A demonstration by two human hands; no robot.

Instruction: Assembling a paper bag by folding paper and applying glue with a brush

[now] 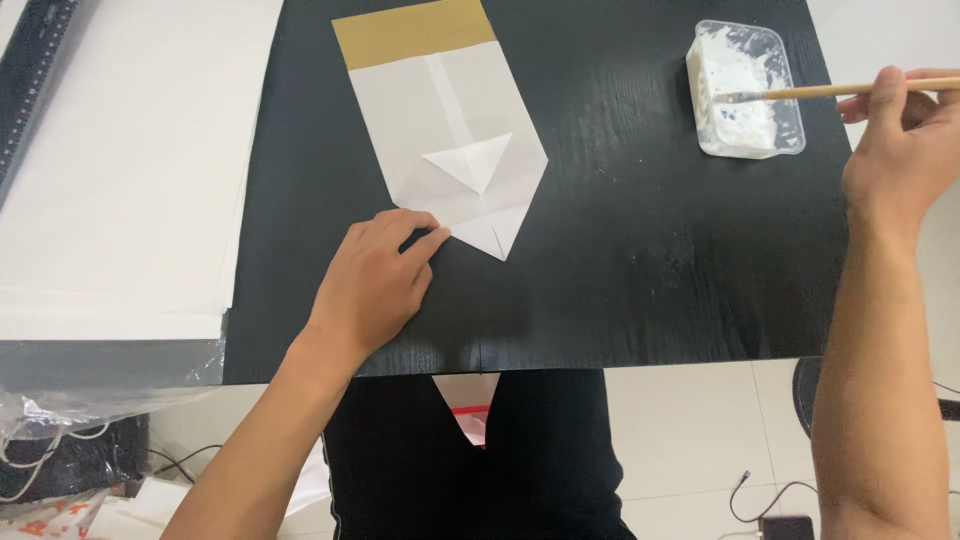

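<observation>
Fingers (420, 235) of left hand (370, 285) pressed together, pinning folded paper bag (440, 130) flat near table (620, 280) middle, toward far edge. Right hand (895, 140) pinching brush (830, 92), tip in glue tub (745, 90) at far right corner. Probably light, limp, crease-prone; best held at edges. One bag, one brush, one tub.

A black table (640, 300) carries the work. Left of it lies a stack of white sheets (120, 170), with a dark ruler (30, 80) at their far edge. Below the table, cables (760, 495) trail over pale floor tiles (690, 430).
</observation>
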